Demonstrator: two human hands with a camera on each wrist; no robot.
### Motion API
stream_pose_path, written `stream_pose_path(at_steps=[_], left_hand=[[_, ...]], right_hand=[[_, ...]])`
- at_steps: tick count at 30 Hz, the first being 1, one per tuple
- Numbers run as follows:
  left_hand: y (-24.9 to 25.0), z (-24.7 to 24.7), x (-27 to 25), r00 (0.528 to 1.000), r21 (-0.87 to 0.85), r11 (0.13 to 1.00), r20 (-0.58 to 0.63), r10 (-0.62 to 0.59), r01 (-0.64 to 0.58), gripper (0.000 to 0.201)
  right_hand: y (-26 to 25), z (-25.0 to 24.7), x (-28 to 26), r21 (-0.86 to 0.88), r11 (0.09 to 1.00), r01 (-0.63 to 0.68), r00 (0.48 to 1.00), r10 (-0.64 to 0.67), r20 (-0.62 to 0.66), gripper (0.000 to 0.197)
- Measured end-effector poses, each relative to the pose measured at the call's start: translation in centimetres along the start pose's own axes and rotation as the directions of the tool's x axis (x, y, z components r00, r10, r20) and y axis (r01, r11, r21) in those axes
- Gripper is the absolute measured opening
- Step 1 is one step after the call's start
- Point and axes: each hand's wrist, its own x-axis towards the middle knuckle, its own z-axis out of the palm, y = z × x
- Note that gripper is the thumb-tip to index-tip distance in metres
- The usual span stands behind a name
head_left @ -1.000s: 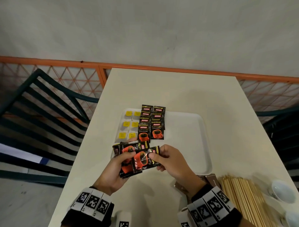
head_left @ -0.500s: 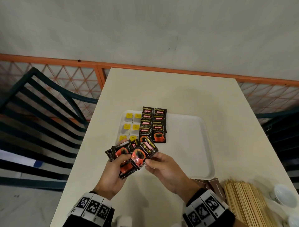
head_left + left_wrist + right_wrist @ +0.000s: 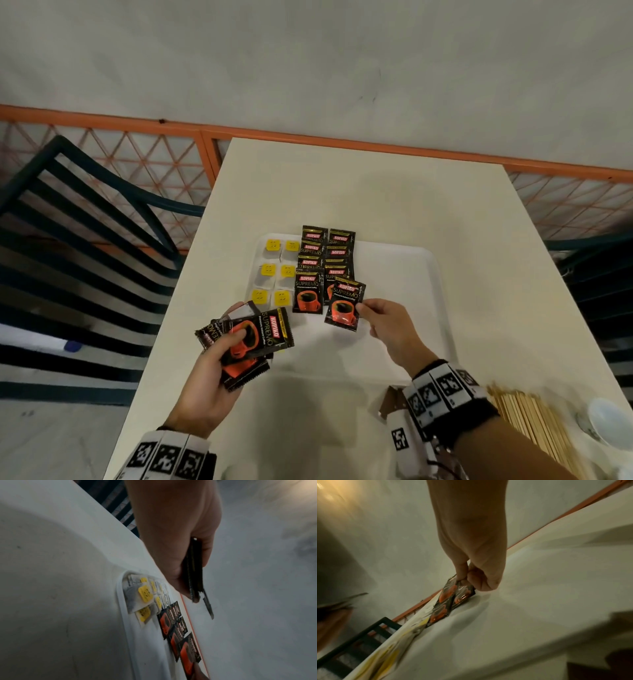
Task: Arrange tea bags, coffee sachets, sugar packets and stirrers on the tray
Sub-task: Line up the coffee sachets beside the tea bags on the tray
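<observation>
A white tray (image 3: 404,291) lies mid-table. At its left end sit tea bags with yellow tags (image 3: 275,272) in two columns, and beside them two overlapping columns of black-and-red coffee sachets (image 3: 325,263). My right hand (image 3: 383,322) pinches one coffee sachet (image 3: 344,301) by its right edge, holding it over the near end of the right column. My left hand (image 3: 219,363) grips a fanned stack of coffee sachets (image 3: 253,339) above the table at the tray's near left corner. In the left wrist view that stack (image 3: 193,574) shows edge-on between thumb and fingers.
A pile of wooden stirrers (image 3: 534,425) lies at the near right of the table, with small white cups (image 3: 606,418) beyond it. Brown packets (image 3: 394,401) peek out by my right wrist. Dark chairs (image 3: 85,240) flank the table; an orange railing (image 3: 342,137) runs behind.
My right hand pulled one sachet off the stack and carried it forward and right over the tray's right coffee column. My left hand kept the rest of the stack, now lower left.
</observation>
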Motion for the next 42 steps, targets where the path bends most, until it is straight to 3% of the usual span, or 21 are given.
stream_pose_path(at_steps=[6,12,19,24,27,30,33,36,39,42], left_hand=[[-0.2,0.1,0.1,0.996,0.014,0.999,-0.075,-0.041,0.042,0.018],[-0.5,-0.3,0.0,0.995,0.058,0.996,-0.079,-0.063,0.068,0.021],[-0.9,-0.3,0.3,0.994,0.086,0.992,-0.067,-0.083,0.088,0.025],[-1.0,1.1,0.3,0.998,0.118,0.991,-0.005,-0.057,0.057,0.041],[-0.8,2.2,0.5,0.999,0.119,0.992,0.013,-0.032,0.030,0.044],[-0.7,3.0,0.8,1.000,0.118,0.993,0.023,-0.005,0.002,0.048],[-0.8,3.2,1.1,1.000,0.107,0.994,0.025,0.012,-0.014,0.049],[-1.1,3.0,1.0,0.998,0.118,0.993,0.047,-0.035,0.029,0.053],[-1.3,2.7,0.7,0.990,0.118,0.988,0.090,-0.112,0.101,0.049],[-1.2,2.1,0.5,0.987,0.109,0.986,0.093,-0.134,0.123,0.039]], right_hand=[[-0.7,0.4,2.5,-0.244,0.967,0.075,0.997,-0.075,0.007,0.016],[-1.4,0.7,3.7,-0.367,0.927,0.080,0.996,-0.089,-0.006,0.023],[-1.2,0.8,4.1,-0.398,0.913,0.088,0.987,-0.132,-0.086,0.019],[-1.0,1.2,3.2,-0.359,0.927,0.107,0.981,-0.156,-0.111,0.018],[-1.4,2.0,1.1,-0.372,0.910,0.185,0.981,-0.194,0.013,0.026],[-1.9,3.1,-1.9,-0.240,0.950,0.201,0.961,-0.143,0.239,0.041],[-2.0,4.0,-4.3,-0.086,0.985,0.148,0.916,-0.104,0.389,0.028],[-1.5,4.4,-4.6,0.031,0.996,0.089,0.910,-0.093,0.403,0.010],[-1.6,4.1,-4.3,0.087,0.996,0.008,0.916,-0.043,0.399,0.013],[-1.4,3.6,-4.0,0.013,0.999,0.033,0.909,-0.036,0.414,0.017]])
